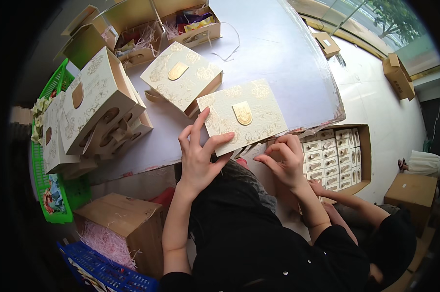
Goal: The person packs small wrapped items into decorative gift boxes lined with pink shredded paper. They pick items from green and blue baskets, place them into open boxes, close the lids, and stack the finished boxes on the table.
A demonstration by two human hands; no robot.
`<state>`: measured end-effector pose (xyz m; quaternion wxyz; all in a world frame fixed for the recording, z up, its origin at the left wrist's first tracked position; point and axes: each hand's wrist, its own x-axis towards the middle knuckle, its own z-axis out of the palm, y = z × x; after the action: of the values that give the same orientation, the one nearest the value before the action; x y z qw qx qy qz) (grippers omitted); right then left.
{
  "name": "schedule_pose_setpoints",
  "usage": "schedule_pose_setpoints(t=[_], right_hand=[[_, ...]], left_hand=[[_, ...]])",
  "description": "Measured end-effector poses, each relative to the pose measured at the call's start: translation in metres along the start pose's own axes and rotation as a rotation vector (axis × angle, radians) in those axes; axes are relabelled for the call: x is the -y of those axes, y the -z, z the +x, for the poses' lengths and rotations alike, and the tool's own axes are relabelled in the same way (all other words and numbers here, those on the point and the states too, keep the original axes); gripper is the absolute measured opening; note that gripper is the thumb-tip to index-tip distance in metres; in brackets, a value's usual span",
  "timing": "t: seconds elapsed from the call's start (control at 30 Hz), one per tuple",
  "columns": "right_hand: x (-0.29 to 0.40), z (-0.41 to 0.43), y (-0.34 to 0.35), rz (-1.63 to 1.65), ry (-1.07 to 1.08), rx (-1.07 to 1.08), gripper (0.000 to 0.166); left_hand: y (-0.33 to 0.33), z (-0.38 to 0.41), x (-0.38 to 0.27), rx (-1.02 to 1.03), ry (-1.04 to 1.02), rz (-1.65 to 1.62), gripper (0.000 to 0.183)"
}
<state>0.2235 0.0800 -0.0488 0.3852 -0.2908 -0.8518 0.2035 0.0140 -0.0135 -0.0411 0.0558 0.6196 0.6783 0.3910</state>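
Observation:
A cream gift box (258,122) with gold floral print and a gold emblem lies shut at the table's near edge. My left hand (203,157) grips its near left corner, with fingertips on the lid and side. Ribbon (245,150) hangs at the box's near side. Just off that side is my right hand (284,160), its fingers curled; whether it pinches anything cannot be made out. A second cream box (185,78) lies behind the first, touching or nearly touching it.
More cream boxes (92,98) are stacked left on the white table (278,43). Open boxes (190,33) hold shredded paper and packets. Right, a carton (368,157) contains many small boxes; a co-worker's hand (316,187) is beside it. A green basket (37,171) and shred-filled carton (121,215) stand left.

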Motion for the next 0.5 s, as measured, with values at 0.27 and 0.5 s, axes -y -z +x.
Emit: schedule_pose_setpoints(t=[0.27, 0.5], right_hand=[[0.003, 0.002, -0.016, -0.263, 0.037, -0.202, 0.024], [-0.010, 0.009, -0.014, -0.140, 0.086, -0.176, 0.019]], left_hand=[[0.002, 0.000, 0.000, 0.017, 0.006, 0.009, 0.049], [0.002, 0.001, -0.001, 0.016, 0.002, 0.028, 0.050]])
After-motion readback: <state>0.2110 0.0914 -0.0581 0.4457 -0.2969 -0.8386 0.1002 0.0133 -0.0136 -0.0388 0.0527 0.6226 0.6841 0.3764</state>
